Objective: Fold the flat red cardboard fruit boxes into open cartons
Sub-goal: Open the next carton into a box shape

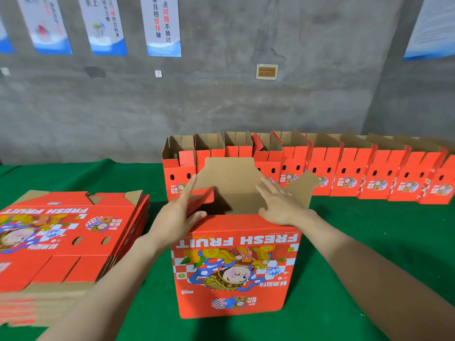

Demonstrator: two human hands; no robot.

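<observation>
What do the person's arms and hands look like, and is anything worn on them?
Both arms are bare along all of their visible length: no sleeve shows in the picture. The left hand and the right hand are bare too, with no gloves. No ring, watch, bracelet or band is visible on the fingers or wrists. No tape or marking can be seen on either arm.

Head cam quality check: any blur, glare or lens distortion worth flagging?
Head view: even, soft light, no glare; wide-angle bending at the edges, wall posters lean; stack of flat boxes smears at the far left; centre carton and both hands sharp, dark shadow inside it.
</observation>
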